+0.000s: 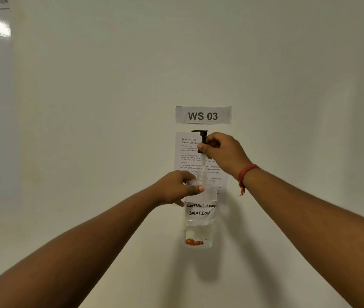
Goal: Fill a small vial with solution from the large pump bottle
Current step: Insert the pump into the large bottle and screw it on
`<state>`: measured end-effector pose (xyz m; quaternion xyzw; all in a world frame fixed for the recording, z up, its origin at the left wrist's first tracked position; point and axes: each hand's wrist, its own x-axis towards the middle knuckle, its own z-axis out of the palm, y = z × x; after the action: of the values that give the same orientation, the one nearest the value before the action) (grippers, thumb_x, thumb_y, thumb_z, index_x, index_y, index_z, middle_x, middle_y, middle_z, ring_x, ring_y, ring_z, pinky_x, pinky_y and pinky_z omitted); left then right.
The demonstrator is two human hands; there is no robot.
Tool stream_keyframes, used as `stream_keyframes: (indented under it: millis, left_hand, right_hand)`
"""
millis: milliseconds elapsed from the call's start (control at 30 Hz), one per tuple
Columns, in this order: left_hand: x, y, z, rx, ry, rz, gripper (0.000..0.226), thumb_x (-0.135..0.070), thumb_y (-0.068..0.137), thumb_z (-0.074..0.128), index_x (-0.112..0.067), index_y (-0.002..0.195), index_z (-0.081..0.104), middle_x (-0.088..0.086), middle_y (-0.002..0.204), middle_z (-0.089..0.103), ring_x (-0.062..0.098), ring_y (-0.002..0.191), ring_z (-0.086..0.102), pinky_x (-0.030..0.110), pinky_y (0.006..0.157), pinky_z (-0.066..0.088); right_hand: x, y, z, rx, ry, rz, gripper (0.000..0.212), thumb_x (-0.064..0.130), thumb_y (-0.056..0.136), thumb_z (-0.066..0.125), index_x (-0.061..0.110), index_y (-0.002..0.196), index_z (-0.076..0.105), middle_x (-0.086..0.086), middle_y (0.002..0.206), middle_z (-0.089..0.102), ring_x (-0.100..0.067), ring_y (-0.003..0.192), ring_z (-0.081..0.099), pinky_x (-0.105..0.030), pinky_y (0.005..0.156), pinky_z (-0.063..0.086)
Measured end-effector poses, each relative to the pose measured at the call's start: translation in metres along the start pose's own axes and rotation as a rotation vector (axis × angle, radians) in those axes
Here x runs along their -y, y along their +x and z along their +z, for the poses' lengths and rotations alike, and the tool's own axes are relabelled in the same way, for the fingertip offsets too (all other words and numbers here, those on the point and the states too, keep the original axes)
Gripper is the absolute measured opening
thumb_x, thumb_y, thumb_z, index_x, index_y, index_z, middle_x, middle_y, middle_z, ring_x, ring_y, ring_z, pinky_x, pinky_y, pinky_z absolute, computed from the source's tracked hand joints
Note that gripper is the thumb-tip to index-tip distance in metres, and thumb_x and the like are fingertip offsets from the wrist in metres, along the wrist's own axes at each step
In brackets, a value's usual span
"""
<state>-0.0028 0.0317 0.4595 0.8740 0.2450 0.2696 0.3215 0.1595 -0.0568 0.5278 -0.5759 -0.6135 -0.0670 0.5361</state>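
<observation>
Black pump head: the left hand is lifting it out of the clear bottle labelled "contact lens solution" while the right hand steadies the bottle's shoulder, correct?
Hands are swapped. The head view shows the right hand gripping the black pump head, and the left hand holding the clear plastic bottle at its shoulder.

Clear plastic bottle point(199, 218), paper label point(201, 209); glossy black pump point(201, 135); matt wall point(287, 74).

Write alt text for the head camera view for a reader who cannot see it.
The right hand grips the black pump head, lifted clear of a clear bottle labelled "Contact Lens Solution", while the left hand holds the bottle's shoulder. Behind, a "WS 03" sign and an instruction sheet hang on the wall.
</observation>
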Motion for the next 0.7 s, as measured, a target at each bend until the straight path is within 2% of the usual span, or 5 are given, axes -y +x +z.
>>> stream_keyframes:
  millis: [133,267,467,700]
  left_hand:
    - [-0.002,-0.001,0.001,0.003,-0.003,-0.001,0.051,-0.043,0.091,0.072,-0.013,0.132,0.061,0.003,0.121,0.067,0.025,0.109,0.068,0.048,0.078,0.064]
    - [-0.004,-0.001,0.001,-0.008,-0.008,0.005,0.049,-0.043,0.092,0.071,-0.013,0.13,0.063,0.003,0.118,0.068,0.024,0.108,0.069,0.047,0.078,0.064]
    - [-0.007,-0.001,0.0,-0.019,0.009,0.004,0.049,-0.042,0.092,0.071,-0.011,0.13,0.061,0.005,0.119,0.067,0.024,0.108,0.068,0.047,0.078,0.064]
    - [-0.009,0.0,0.002,-0.025,-0.007,0.01,0.049,-0.04,0.093,0.07,-0.01,0.131,0.06,0.006,0.12,0.066,0.025,0.109,0.068,0.049,0.079,0.064]
  right_hand:
    - [-0.009,-0.008,0.005,0.028,0.008,0.012,0.017,0.039,0.085,0.072,0.025,0.094,0.067,0.011,0.085,0.073,-0.002,0.08,0.068,-0.029,0.08,0.057]
    - [-0.018,-0.015,0.009,0.037,0.011,0.02,0.021,0.038,0.085,0.072,0.022,0.098,0.068,0.008,0.088,0.073,-0.006,0.083,0.069,-0.029,0.081,0.056]
    - [-0.024,-0.021,0.012,0.049,0.002,0.018,0.019,0.039,0.084,0.072,0.025,0.095,0.068,0.011,0.087,0.072,-0.004,0.082,0.067,-0.023,0.076,0.054]
    - [-0.027,-0.029,0.014,0.051,0.01,0.025,0.013,0.038,0.082,0.074,0.031,0.09,0.066,0.013,0.083,0.07,0.005,0.075,0.064,-0.01,0.066,0.044]
